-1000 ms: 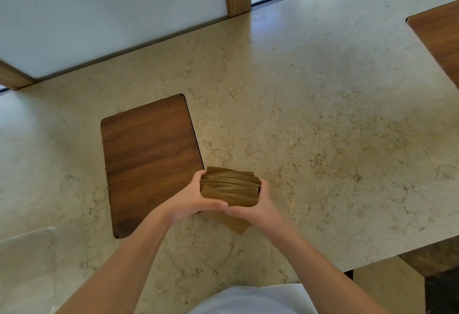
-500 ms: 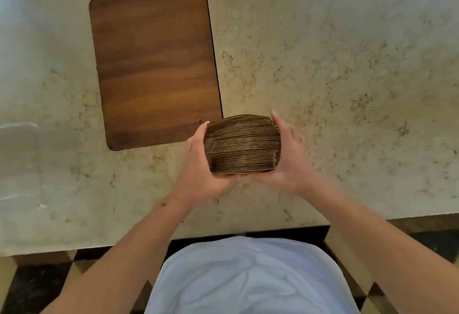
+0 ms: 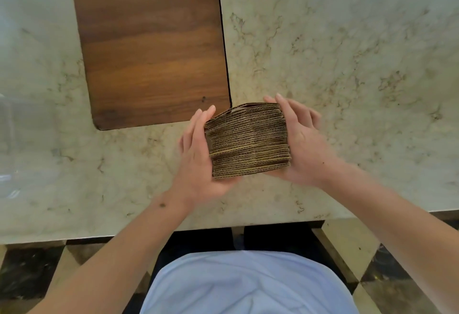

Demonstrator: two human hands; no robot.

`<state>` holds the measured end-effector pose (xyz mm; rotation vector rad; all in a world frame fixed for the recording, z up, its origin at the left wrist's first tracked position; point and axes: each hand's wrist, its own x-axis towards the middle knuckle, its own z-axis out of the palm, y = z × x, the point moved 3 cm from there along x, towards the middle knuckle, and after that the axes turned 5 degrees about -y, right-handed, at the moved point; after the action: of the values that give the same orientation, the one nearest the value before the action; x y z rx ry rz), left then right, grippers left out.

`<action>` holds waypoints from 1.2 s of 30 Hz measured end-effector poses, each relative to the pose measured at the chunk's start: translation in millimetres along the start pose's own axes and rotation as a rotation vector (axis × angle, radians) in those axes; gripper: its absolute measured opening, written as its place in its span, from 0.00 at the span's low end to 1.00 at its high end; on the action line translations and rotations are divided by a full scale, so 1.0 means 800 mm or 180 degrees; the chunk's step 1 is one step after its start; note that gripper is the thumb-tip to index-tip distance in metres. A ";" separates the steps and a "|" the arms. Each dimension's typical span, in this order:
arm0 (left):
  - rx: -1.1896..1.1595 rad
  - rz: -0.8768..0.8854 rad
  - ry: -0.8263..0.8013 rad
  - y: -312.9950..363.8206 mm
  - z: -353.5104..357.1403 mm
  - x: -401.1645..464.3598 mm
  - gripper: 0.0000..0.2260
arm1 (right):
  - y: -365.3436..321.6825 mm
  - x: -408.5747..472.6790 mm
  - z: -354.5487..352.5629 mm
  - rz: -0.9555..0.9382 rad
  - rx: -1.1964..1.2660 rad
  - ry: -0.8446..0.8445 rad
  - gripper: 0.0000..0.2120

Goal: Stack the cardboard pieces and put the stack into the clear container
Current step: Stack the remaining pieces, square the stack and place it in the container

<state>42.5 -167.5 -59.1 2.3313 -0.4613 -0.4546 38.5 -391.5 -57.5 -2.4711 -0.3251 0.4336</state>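
A thick stack of brown corrugated cardboard pieces (image 3: pixel 248 142) is held above the marble counter, its ridged edges facing me. My left hand (image 3: pixel 198 154) presses flat against the stack's left side, fingers straight. My right hand (image 3: pixel 300 144) cups the right side and the underside. The pieces are roughly aligned, the top ones slightly askew. The clear container (image 3: pixel 10 144) shows only faintly at the far left edge of the counter, well apart from both hands.
A dark wooden inlay panel (image 3: pixel 149 45) lies in the marble counter (image 3: pixel 347 52) just beyond and left of the stack. The counter's front edge runs close to my body, with dark floor below it.
The stack came up off the counter and closer to me, turned with its edges facing up. My view tilted downward, and both hands shifted to the stack's sides.
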 end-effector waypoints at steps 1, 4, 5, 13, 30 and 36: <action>-0.0001 0.0017 0.0012 0.000 -0.002 -0.003 0.55 | -0.004 -0.001 0.000 -0.0030 0.0012 -0.0012 0.60; 0.0298 0.0041 -0.0075 -0.010 -0.004 -0.015 0.58 | -0.015 -0.003 0.004 -0.0039 -0.0052 -0.0121 0.62; 0.0401 0.0050 -0.0141 -0.014 -0.003 -0.018 0.58 | -0.014 -0.003 0.006 -0.0004 -0.0089 -0.0184 0.62; 0.0146 0.0076 -0.0355 -0.024 -0.018 -0.023 0.58 | -0.008 -0.008 0.000 -0.0020 -0.0125 -0.0385 0.65; 0.0280 0.0342 -0.0112 -0.015 -0.014 -0.017 0.50 | -0.014 -0.007 -0.003 -0.0482 -0.0428 -0.0232 0.54; 0.0125 0.0334 -0.0121 -0.017 -0.014 -0.020 0.50 | -0.017 -0.008 -0.001 -0.1069 -0.0468 -0.0208 0.39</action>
<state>36.3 -145.0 -57.9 2.3264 -0.6128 -0.4436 30.9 -383.6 -47.3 -2.4806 -0.8101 0.3581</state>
